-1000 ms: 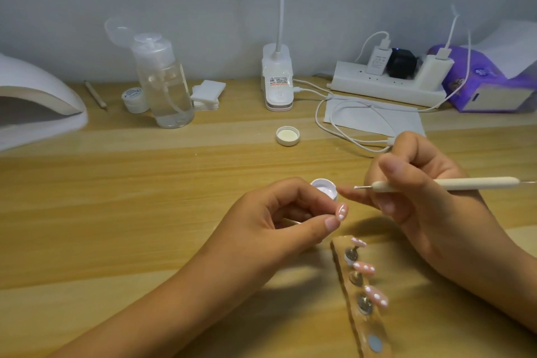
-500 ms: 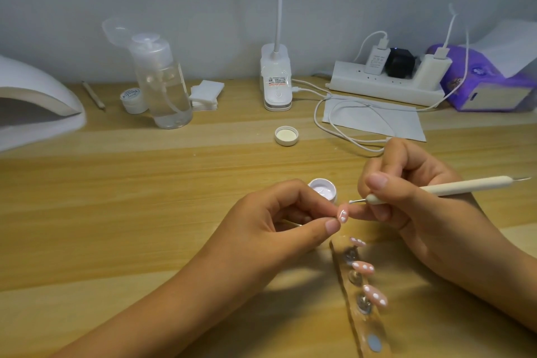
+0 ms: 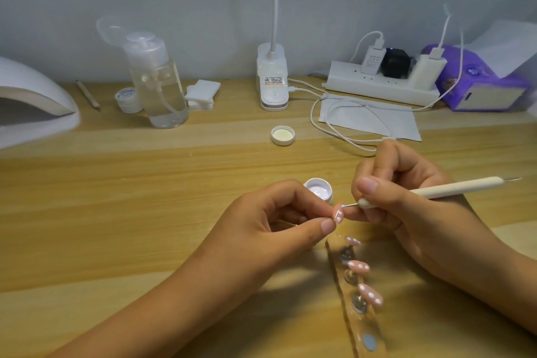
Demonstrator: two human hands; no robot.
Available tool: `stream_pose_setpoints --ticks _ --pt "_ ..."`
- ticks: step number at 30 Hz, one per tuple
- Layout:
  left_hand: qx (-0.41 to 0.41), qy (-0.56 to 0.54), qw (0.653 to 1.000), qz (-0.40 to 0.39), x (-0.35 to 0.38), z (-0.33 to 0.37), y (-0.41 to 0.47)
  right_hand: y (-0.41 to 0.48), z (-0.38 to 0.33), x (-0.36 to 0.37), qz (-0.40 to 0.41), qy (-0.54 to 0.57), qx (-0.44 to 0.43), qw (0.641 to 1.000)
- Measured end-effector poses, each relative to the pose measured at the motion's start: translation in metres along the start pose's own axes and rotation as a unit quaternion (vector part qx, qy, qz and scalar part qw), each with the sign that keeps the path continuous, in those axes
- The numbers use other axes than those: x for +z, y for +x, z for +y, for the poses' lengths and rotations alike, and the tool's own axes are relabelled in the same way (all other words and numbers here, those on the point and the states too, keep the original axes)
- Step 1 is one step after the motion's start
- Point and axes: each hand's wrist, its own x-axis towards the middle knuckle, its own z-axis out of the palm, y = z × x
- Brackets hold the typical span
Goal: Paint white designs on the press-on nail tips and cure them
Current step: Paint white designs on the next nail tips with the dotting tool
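Head camera, left to right: a white domed curing lamp [image 3: 32, 102] sits at the far left of the pale wooden desk [image 3: 116, 197], well apart from the hands. The left hand [image 3: 270, 224] pinches a small pink press-on nail tip [image 3: 425, 213] between thumb and forefinger, just in front of an open white pot of white gel [image 3: 318, 189]. The right hand [image 3: 406, 203] grips a cream pen-shaped dotting tool [image 3: 453, 189], its metal point at that nail's upper edge. Below, a tan holder strip [image 3: 363, 325] carries three pink white-dotted tips [image 3: 359, 266].

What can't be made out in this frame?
Head view:
- Mount under the held nail tip: hidden inside the left hand.
- Curing lamp: cut off by the left edge.
- Label on the closed jar: too small to read.
- Near end of the holder strip: cut off by the bottom edge.
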Motion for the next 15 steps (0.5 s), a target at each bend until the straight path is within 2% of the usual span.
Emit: stream_pose_setpoints --ticks 9,15 --pt "0.003 0.002 1.0 0.003 -0.0001 -0.0009 0.0001 0.002 0.0 -0.003 0.011 0.029 -0.009 0.999" --pt "0.007 -0.014 1.0 -0.007 0.0009 0.0015 0.0005 0.0009 -0.0001 -0.0029 -0.013 0.035 -0.013 0.999"
